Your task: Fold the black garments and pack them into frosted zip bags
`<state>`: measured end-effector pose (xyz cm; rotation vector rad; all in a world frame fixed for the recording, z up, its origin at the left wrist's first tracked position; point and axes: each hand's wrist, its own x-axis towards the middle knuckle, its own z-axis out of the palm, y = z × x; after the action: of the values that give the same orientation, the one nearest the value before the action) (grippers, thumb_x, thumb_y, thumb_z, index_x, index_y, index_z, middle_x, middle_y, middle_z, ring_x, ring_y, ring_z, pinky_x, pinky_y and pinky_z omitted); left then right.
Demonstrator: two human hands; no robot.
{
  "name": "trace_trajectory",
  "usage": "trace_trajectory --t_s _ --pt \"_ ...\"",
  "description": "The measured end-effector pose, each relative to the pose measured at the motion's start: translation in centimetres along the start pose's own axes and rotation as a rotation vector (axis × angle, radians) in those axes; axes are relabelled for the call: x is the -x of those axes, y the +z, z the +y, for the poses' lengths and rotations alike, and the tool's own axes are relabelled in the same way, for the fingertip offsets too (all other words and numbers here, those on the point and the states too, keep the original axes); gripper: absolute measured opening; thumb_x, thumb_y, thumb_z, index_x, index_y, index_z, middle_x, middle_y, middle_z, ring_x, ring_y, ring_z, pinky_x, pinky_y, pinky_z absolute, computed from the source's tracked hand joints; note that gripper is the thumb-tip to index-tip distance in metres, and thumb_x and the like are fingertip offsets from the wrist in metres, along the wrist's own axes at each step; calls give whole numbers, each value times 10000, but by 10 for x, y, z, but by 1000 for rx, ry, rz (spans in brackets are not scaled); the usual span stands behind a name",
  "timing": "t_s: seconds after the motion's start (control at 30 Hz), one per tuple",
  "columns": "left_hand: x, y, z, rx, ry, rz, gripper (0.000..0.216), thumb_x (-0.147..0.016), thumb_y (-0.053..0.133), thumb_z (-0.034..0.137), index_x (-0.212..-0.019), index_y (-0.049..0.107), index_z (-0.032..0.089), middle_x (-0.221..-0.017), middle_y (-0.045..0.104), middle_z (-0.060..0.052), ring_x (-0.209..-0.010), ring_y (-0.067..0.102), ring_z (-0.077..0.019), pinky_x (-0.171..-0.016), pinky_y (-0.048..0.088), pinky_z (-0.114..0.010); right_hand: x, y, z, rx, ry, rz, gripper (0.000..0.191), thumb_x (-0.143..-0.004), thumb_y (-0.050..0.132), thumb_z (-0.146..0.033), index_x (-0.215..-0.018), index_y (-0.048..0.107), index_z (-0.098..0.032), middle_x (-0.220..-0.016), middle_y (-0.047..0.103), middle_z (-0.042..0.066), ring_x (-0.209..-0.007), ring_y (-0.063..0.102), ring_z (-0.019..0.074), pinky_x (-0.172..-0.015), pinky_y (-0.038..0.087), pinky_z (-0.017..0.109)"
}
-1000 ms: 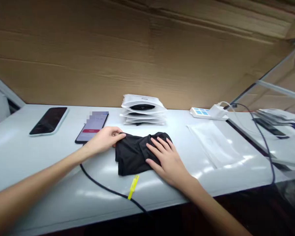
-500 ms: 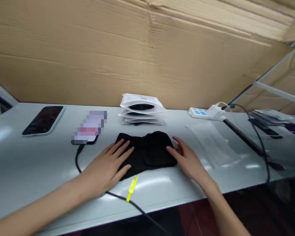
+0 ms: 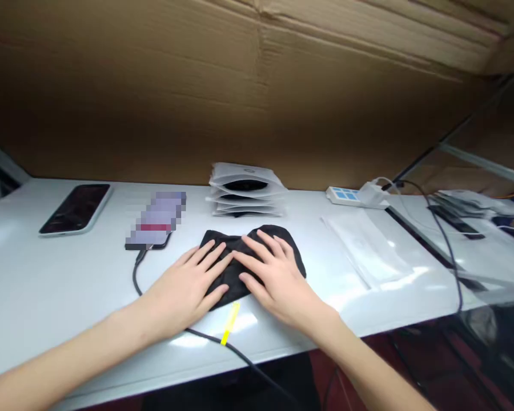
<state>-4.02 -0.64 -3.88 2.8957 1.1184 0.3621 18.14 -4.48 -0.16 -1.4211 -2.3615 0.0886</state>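
A piece of black fabric (image 3: 235,292) lies on the table in front of me, its exact kind partly hidden under my hands. My left hand (image 3: 192,285) rests flat on its left part with the fingers spread. Flat on the middle and right part lies my right hand (image 3: 278,277), fingers stretched out and pointing up and left. The two hands nearly meet at the fingertips. Behind the fabric stands a stack of translucent white bags (image 3: 248,191) with black items inside. To the right a flat translucent bag (image 3: 368,248) lies on the table.
A phone (image 3: 75,209) lies at the far left, and a second phone (image 3: 156,220) with a blurred screen has a black cable (image 3: 248,362) running to the front edge, with a yellow tag (image 3: 230,324). A power strip (image 3: 345,196) with a white plug stands back right, before a cardboard wall (image 3: 154,114).
My right hand has moved left from the fabric's right edge and now lies flat over its middle. My left hand stays in place. The picture's lighting has shifted.
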Motion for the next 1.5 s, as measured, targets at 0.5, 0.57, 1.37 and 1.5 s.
trace_trajectory --t_s 0.5,0.57,1.37,1.5 --pt "1 0 -1 11 -13 -11 524 -953 458 445 -1440 449 252 -1503 442 -81 -1386 399 -308 -1110 375 -475 14 -19 48 -128 394 75 419 -964 437 -383 -1315 569 -197 -1309 625 99 -1225 533 270 -1044 393 451" --pt "0 -1 0 10 -9 -15 524 -954 451 445 -1436 456 240 -1501 443 -88 -1387 397 -313 -1102 384 -478 21 -26 58 -133 581 92 441 -945 437 -451 -1240 597 -166 -1123 694 122 -1031 629 273 -917 465 429" --pt "-14 -37 -14 478 -587 -41 437 -862 436 623 -929 645 245 -750 716 3 -679 650 -207 -634 435 -284 -5 -10 -31 -377 163 81 346 -845 665 -317 -1176 596 -239 -1130 686 37 -1052 600 220 -926 444 365" --pt "-15 -34 -13 438 -582 -20 420 -815 519 643 -884 631 245 -769 707 10 -689 638 -199 -637 413 -284 12 -21 7 -280 413 277 233 -902 578 -346 -1090 640 -223 -1081 696 75 -974 618 247 -850 482 412"
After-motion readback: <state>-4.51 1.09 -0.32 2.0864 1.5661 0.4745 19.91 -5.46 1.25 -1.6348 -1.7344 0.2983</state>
